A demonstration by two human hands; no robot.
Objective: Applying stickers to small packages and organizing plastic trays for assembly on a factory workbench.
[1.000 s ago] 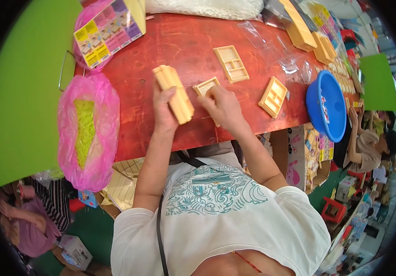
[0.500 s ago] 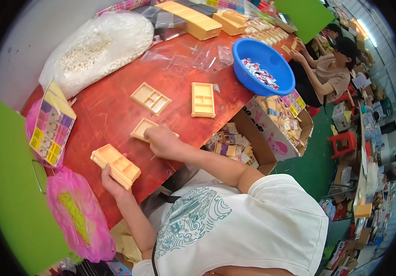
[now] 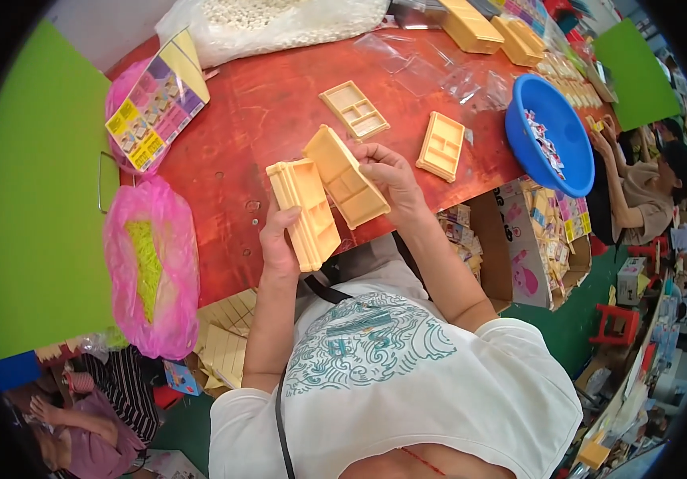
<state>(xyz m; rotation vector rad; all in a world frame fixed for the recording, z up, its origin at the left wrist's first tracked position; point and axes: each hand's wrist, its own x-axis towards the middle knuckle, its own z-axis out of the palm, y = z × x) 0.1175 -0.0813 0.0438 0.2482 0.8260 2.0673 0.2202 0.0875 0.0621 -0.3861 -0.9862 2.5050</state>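
Note:
My left hand [image 3: 279,239] is closed round a stack of pale yellow plastic compartment trays [image 3: 295,211], tilted on edge. In my right hand [image 3: 391,176] is one more tray of the same kind [image 3: 347,180], pinched at its side and held tilted with its compartments showing. The two meet or nearly meet along their facing edges above the red table's front edge. Beyond my hands, another compartment tray [image 3: 354,110] lies flat on the table. A further tray, or small stack of them [image 3: 441,146], rests to the right.
A blue basin [image 3: 551,136] with small packets stands at the table's right, above cartons of packed goods [image 3: 555,239]. At left are a printed card [image 3: 156,104] and a pink bag [image 3: 152,263]. Clear plastic covers [image 3: 431,68] lie farther back; a co-worker [image 3: 639,176] sits at right.
My right hand has lifted the tray from the table and brought it against the stack in my left hand. The view has swung, shifting the table's things to the right and up.

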